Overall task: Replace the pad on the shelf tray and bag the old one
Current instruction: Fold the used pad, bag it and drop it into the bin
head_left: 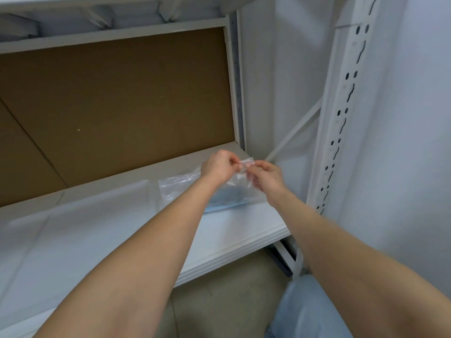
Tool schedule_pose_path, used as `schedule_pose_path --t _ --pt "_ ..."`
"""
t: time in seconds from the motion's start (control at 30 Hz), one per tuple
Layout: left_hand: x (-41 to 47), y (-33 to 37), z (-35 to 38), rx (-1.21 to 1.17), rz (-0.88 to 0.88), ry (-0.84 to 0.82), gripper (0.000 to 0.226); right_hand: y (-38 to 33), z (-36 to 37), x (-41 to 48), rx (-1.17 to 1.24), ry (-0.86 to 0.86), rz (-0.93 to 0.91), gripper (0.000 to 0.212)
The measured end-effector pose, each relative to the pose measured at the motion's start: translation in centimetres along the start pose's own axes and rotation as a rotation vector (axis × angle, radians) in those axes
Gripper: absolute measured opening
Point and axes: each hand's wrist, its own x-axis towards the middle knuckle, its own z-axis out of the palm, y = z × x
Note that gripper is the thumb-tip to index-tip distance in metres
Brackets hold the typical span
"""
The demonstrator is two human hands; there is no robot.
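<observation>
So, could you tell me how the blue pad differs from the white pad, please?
The blue pad is bunched up inside the bag, while the white pad lies spread flat in the open. The blue pad shows as a small bundle, whereas the white pad covers much of the shelf. Both pads appear to rest on that same shelf.

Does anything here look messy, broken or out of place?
Nothing serious. The white pad lies creased along its folds on the shelf; the left hand and right hand pinch a clear bag holding something blue.
</observation>
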Motion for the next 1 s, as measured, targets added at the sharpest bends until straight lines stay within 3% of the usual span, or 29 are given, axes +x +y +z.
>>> schedule_pose_path --t 0.3,0.73,1.0 --pt "0.0 0.6 0.5 0.031 -0.012 -0.016 0.029 -0.2 -1.2 0.8 -0.069 -0.063 -0.044 0.009" --pt "-0.5 1.5 0.9 0.107 -0.055 -0.005 0.026 -0.1 -1.5 1.5 -0.331 -0.027 -0.09 0.014" --pt "-1.0 -0.9 -0.2 0.089 -0.097 -0.009 0.017 -0.3 -0.6 1.0 -0.323 -0.012 -0.084 0.005"
